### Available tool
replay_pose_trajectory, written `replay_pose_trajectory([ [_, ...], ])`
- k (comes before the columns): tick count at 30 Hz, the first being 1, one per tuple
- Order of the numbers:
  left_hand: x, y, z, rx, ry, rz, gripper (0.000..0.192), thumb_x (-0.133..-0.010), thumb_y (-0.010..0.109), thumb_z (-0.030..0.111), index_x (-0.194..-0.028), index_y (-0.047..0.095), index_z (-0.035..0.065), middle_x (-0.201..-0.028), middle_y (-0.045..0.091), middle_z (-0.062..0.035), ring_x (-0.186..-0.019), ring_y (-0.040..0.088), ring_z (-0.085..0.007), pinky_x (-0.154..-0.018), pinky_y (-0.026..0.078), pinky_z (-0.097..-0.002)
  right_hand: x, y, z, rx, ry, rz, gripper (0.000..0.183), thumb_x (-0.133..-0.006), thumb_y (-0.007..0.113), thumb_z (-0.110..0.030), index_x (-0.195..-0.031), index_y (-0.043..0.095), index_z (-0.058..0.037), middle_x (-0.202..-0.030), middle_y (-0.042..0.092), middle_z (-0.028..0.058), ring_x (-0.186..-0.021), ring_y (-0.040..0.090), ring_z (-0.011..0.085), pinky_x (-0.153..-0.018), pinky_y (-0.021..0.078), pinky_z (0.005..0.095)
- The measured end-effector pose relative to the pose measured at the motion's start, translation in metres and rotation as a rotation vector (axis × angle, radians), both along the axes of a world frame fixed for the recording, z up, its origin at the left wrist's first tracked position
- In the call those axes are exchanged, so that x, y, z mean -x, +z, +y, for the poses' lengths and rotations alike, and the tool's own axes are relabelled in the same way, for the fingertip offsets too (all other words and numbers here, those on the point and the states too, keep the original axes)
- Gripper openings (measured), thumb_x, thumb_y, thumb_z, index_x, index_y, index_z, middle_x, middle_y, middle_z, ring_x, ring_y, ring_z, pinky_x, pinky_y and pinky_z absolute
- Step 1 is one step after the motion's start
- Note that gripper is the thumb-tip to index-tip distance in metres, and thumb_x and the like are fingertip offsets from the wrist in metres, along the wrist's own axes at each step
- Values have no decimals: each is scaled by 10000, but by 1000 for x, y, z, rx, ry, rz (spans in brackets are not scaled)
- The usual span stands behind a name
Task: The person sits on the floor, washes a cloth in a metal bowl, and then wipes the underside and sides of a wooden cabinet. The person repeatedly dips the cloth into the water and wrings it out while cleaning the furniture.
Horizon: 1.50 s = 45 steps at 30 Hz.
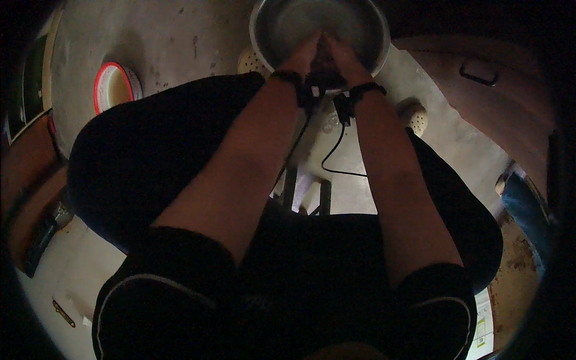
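Both of my forearms reach forward into a round metal basin (324, 15) at the top of the view. My left hand (308, 50) and my right hand (341, 50) come close together inside it. Between them lies a dark mass (325, 65), too dim to identify. Shadow hides my fingers, so their grip cannot be made out. Each wrist wears a black strap with a small device; a thin black cable (325, 162) runs back from the right one.
A red-rimmed bowl (118, 87) stands on the floor left of my knee. Perforated beige shoes (416, 119) show beside my legs. To the right is a brownish panel with a dark handle (479, 76), and lower down a blue cloth-like thing (522, 202). A small narrow object (63, 312) lies lower left.
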<state>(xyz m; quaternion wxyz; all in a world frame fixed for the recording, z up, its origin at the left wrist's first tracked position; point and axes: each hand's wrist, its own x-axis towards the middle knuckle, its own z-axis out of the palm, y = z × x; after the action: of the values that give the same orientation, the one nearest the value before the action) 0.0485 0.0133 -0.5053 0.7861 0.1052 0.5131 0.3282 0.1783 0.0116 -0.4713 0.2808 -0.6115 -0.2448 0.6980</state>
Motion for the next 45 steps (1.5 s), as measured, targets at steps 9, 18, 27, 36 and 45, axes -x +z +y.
replay_pose_trajectory([
  [9,8,88,26,-58,37,-9,296,-994,630,435,-975,641,140,-858,681,-39,-734,637,-198,-621,496,-384,-11,55,1,121,133,194,474,-998,539,-547,-1246,643,-157,-1143,693,23,-974,636,146,-834,534,359],
  [18,-31,120,41,-895,-166,1123,230,-853,755,238,-872,629,46,-791,693,-119,-731,685,-299,-690,558,-444,-1,74,17,284,-302,414,451,-1019,451,-498,-1221,647,-146,-1217,684,52,-1133,634,266,-953,521,460],
  [27,-53,122,50,-1043,126,768,192,-872,741,209,-889,629,54,-747,651,-79,-706,654,-216,-651,524,-380,-8,37,43,39,-302,825,381,-974,550,-432,-1177,658,-129,-1212,691,91,-1083,665,275,-887,553,455],
  [36,-61,76,58,-342,372,457,269,-936,645,225,-1099,626,12,-1030,641,-155,-960,632,-304,-839,513,-430,-1,42,41,-625,-153,-709,397,-898,559,-379,-957,734,-28,-859,721,220,-852,701,416,-790,559,516],
  [45,7,68,43,-788,-631,757,143,-860,715,123,-965,686,31,-953,698,-111,-896,678,-255,-780,548,-379,-13,59,35,-891,614,-1142,359,-912,547,-340,-896,727,-29,-898,735,212,-788,717,417,-754,573,541],
])
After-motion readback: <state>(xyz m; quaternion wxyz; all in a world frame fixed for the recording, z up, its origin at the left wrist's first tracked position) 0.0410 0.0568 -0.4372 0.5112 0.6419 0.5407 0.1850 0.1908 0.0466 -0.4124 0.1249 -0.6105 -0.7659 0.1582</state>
